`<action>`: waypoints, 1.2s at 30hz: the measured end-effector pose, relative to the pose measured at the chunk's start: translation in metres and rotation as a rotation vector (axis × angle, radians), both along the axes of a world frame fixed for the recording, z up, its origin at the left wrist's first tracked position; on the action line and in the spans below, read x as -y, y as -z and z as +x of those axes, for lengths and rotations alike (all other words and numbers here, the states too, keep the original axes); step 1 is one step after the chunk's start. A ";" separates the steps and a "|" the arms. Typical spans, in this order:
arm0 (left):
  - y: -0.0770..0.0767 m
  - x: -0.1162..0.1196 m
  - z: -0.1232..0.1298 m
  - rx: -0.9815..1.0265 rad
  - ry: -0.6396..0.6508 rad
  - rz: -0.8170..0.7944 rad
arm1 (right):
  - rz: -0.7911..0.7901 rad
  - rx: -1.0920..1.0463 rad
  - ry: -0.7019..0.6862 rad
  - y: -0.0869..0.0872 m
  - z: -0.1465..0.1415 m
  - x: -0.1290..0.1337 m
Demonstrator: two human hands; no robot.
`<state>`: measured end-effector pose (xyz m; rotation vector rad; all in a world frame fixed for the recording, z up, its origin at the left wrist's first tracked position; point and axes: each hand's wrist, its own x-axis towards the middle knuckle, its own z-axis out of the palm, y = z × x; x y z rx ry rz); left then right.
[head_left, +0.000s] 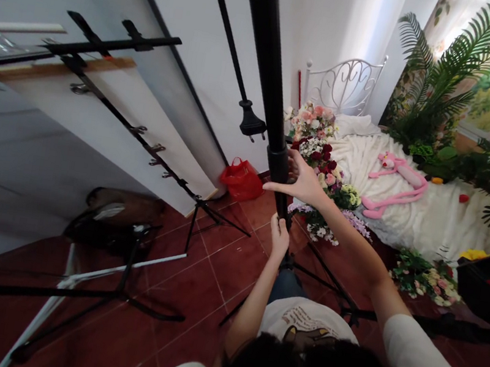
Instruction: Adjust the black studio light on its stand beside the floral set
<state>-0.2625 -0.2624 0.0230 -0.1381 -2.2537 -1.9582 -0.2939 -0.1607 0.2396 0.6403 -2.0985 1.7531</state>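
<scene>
A black light stand (269, 57) rises in front of me, with a thick collar (277, 162) partway up its pole. My left hand (280, 237) is closed around the pole below the collar. Just above it, my right hand (305, 182) is open at the pole, thumb stretched across the front and fingers spread beside the collar, partly hidden behind it. Whether the right fingers touch the pole, I cannot tell. Left of the pole dangles a black power plug (252, 124) on its cord.
A backdrop frame with clamps (112, 107) and white boards stands left. Tripod legs and a white pole (134, 266) cross the red tiles. A red plastic bag (242, 180) sits by the wall. Flowers (323, 159) edge a bed (400, 217) bearing a pink plush toy (407, 174).
</scene>
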 end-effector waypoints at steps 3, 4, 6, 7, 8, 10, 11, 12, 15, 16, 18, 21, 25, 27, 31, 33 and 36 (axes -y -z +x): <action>-0.003 0.002 0.005 -0.014 0.025 0.020 | 0.031 -0.023 0.095 -0.009 0.003 0.012; -0.004 0.003 0.007 -0.029 0.036 0.027 | 0.047 -0.018 0.120 -0.005 0.004 0.014; -0.005 0.005 0.010 -0.063 0.064 0.043 | 0.082 0.011 0.172 0.014 0.007 0.014; -0.005 0.005 0.010 -0.075 0.079 0.048 | 0.098 0.033 0.201 0.028 0.008 0.014; -0.004 0.006 0.010 -0.080 0.092 0.052 | 0.115 0.058 0.229 0.044 0.011 0.015; -0.002 0.006 0.009 -0.068 0.107 0.050 | 0.144 0.112 0.279 0.075 0.015 0.017; -0.001 0.006 0.008 -0.056 0.107 0.047 | 0.152 0.134 0.300 0.088 0.017 0.018; 0.001 0.005 0.006 -0.045 0.103 0.044 | 0.145 0.152 0.317 0.098 0.019 0.020; 0.004 0.006 0.004 -0.040 0.084 0.041 | 0.057 0.187 0.268 0.110 0.022 0.017; 0.005 0.006 0.004 -0.047 0.080 0.038 | 0.031 0.198 0.194 0.109 0.023 0.012; 0.006 0.008 0.003 -0.062 0.084 0.026 | 0.005 0.230 0.008 0.108 0.024 -0.004; 0.007 0.009 0.003 -0.091 0.082 0.003 | -0.039 0.302 -0.065 0.117 0.028 -0.034; 0.010 0.007 0.003 -0.118 0.045 -0.008 | -0.109 0.394 0.060 0.149 0.032 -0.050; 0.012 0.006 0.002 -0.123 0.043 -0.009 | -0.131 0.435 0.057 0.163 0.030 -0.044; 0.013 0.008 0.001 -0.133 0.053 -0.016 | -0.154 0.488 0.112 0.174 0.020 -0.027; 0.013 0.010 0.000 -0.135 0.062 -0.028 | -0.118 0.529 0.162 0.175 0.013 -0.021; 0.014 0.012 0.000 -0.143 0.057 -0.053 | -0.039 0.594 0.335 0.173 0.001 -0.017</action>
